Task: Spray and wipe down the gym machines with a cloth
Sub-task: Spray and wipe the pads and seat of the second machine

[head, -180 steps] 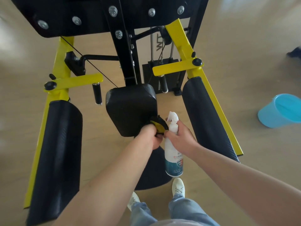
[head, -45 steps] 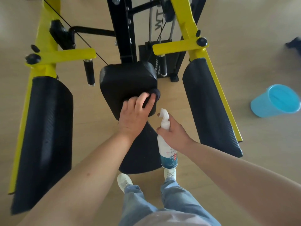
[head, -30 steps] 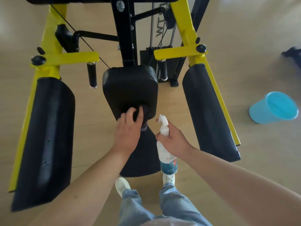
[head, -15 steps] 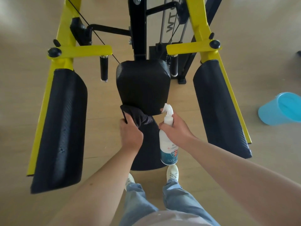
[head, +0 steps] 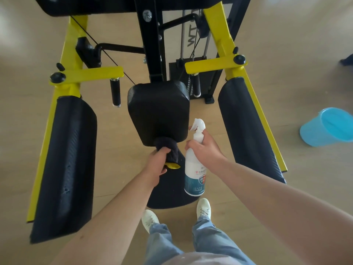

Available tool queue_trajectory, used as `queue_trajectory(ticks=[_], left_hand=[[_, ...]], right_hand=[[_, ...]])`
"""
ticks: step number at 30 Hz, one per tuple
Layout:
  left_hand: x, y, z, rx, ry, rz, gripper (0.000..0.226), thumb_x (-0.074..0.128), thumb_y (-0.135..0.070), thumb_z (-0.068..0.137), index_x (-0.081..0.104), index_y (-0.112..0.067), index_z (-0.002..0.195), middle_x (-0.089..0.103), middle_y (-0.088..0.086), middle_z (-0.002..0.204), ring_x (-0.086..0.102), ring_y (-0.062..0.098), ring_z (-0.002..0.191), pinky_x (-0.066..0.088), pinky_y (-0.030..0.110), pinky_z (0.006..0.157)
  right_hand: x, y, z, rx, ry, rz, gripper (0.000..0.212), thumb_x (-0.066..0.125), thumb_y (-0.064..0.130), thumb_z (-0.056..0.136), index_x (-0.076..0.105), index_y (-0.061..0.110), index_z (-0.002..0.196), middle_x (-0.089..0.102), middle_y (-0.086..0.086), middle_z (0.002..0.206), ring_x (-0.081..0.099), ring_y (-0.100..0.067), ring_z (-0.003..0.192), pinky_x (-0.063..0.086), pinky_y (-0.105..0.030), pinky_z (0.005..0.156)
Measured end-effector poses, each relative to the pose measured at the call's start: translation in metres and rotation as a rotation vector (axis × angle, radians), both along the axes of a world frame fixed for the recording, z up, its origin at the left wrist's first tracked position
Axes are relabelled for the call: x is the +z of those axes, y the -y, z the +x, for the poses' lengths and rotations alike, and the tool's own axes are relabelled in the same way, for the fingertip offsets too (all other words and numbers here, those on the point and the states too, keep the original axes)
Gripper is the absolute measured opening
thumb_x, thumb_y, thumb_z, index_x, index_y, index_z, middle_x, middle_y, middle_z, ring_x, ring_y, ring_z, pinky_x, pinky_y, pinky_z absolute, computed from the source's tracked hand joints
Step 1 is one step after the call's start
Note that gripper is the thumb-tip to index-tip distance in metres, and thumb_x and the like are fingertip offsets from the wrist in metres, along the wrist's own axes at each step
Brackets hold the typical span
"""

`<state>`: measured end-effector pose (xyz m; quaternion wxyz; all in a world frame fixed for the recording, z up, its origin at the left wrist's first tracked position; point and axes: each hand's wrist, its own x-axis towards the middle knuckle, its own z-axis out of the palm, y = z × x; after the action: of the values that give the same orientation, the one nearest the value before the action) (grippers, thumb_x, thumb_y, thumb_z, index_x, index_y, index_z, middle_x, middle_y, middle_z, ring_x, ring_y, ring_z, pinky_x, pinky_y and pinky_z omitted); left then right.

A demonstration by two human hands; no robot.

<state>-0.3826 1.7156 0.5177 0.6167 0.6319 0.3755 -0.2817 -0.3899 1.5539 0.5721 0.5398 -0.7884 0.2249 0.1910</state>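
A black and yellow gym machine stands in front of me, its black centre pad [head: 158,109] facing up. My left hand [head: 155,167] grips a bunched dark cloth [head: 169,152] with a yellow corner and holds it against the pad's near edge. Just to the right, my right hand [head: 205,150] holds a white spray bottle [head: 194,175] with a blue label upright by its neck, nozzle pointing left toward the pad. Below the pad sits a second black pad [head: 170,190], partly hidden by my left forearm.
Two long black arm pads [head: 65,165] [head: 246,127] on yellow frame bars [head: 231,64] flank the centre pad. A weight stack [head: 181,73] stands behind. A light blue bucket [head: 328,127] sits on the wooden floor at right. My white shoes [head: 203,206] are near the lower pad.
My left hand has slid the cloth from the pad's near left corner to the middle of its near edge and bunched it tighter. The bottle stays beside it in my right hand.
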Motion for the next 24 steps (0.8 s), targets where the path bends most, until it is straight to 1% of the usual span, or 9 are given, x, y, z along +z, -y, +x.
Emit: queue_trajectory(ticks=[2, 5, 8, 10, 12, 16, 19, 22, 24], left_hand=[[0.016, 0.010, -0.002, -0.110, 0.113, 0.077, 0.046, 0.056, -0.047, 0.099, 0.053, -0.020, 0.136, 0.062, 0.003, 0.123, 0.059, 0.026, 0.115, 0.051, 0.043, 0.103], [0.053, 0.024, 0.002, -0.198, 0.355, 0.230, 0.044, 0.056, -0.055, 0.097, 0.062, -0.021, 0.125, 0.065, -0.003, 0.110, 0.063, 0.021, 0.109, 0.051, 0.034, 0.094], [0.087, 0.034, 0.008, -0.431, 0.627, 0.492, 0.038, 0.064, -0.042, 0.097, 0.061, -0.019, 0.127, 0.066, -0.007, 0.108, 0.062, 0.016, 0.111, 0.041, 0.021, 0.084], [0.102, 0.038, 0.010, -0.507, 0.820, 0.581, 0.053, 0.072, -0.030, 0.093, 0.052, -0.019, 0.141, 0.066, -0.002, 0.125, 0.062, 0.013, 0.117, 0.041, 0.010, 0.086], [0.115, 0.040, 0.014, -0.494, 1.023, 0.618, 0.071, 0.078, -0.018, 0.088, 0.040, -0.021, 0.148, 0.062, -0.001, 0.124, 0.063, 0.008, 0.108, 0.045, 0.005, 0.082], [0.137, 0.042, 0.038, -0.552, 1.405, 1.080, 0.038, 0.072, -0.008, 0.085, 0.065, -0.021, 0.119, 0.053, 0.009, 0.125, 0.058, 0.019, 0.105, 0.054, 0.026, 0.073], [0.135, 0.044, 0.062, -0.677, 1.392, 1.383, 0.037, 0.065, -0.009, 0.089, 0.068, -0.019, 0.125, 0.056, 0.012, 0.125, 0.053, 0.031, 0.111, 0.049, 0.041, 0.086], [0.123, 0.049, 0.069, -0.865, 1.223, 1.519, 0.059, 0.062, -0.027, 0.095, 0.044, -0.017, 0.150, 0.052, 0.011, 0.142, 0.046, 0.033, 0.132, 0.040, 0.049, 0.105], [0.116, 0.054, 0.066, -0.965, 1.188, 1.558, 0.070, 0.053, -0.042, 0.095, 0.032, -0.016, 0.156, 0.038, 0.013, 0.157, 0.030, 0.035, 0.148, 0.027, 0.056, 0.117]], right_hand=[[0.000, 0.002, 0.000, -0.026, 0.005, 0.001, 0.033, 0.064, 0.025, 0.093, 0.054, 0.036, 0.123, 0.068, -0.003, 0.096, 0.068, -0.024, 0.092, 0.059, -0.042, 0.081], [0.003, 0.008, -0.002, -0.026, 0.037, 0.011, 0.037, 0.060, 0.026, 0.095, 0.052, 0.042, 0.128, 0.070, 0.000, 0.097, 0.070, -0.021, 0.092, 0.061, -0.045, 0.084], [0.013, 0.017, -0.002, -0.043, 0.068, 0.015, 0.034, 0.059, 0.025, 0.096, 0.053, 0.040, 0.126, 0.071, -0.001, 0.095, 0.069, -0.018, 0.089, 0.060, -0.039, 0.077], [0.021, 0.024, 0.000, -0.065, 0.088, 0.014, 0.022, 0.061, 0.021, 0.097, 0.055, 0.035, 0.112, 0.069, -0.002, 0.090, 0.066, -0.017, 0.080, 0.054, -0.032, 0.068], [0.029, 0.031, 0.003, -0.078, 0.119, -0.008, 0.018, 0.064, 0.020, 0.095, 0.052, 0.033, 0.097, 0.067, -0.002, 0.088, 0.064, -0.015, 0.076, 0.051, -0.030, 0.064], [0.039, 0.041, 0.002, -0.086, 0.146, -0.007, 0.022, 0.065, 0.020, 0.093, 0.052, 0.037, 0.100, 0.066, 0.000, 0.088, 0.064, -0.013, 0.077, 0.049, -0.029, 0.063], [0.041, 0.046, -0.001, -0.099, 0.149, 0.000, 0.025, 0.065, 0.020, 0.093, 0.053, 0.042, 0.100, 0.068, 0.000, 0.091, 0.066, -0.014, 0.079, 0.051, -0.028, 0.064], [0.037, 0.050, -0.007, -0.100, 0.146, 0.002, 0.027, 0.064, 0.019, 0.093, 0.054, 0.043, 0.102, 0.069, -0.001, 0.091, 0.066, -0.013, 0.077, 0.051, -0.027, 0.063], [0.033, 0.051, -0.011, -0.100, 0.138, 0.014, 0.031, 0.064, 0.016, 0.092, 0.056, 0.039, 0.112, 0.070, -0.004, 0.092, 0.065, -0.012, 0.076, 0.052, -0.027, 0.064]])
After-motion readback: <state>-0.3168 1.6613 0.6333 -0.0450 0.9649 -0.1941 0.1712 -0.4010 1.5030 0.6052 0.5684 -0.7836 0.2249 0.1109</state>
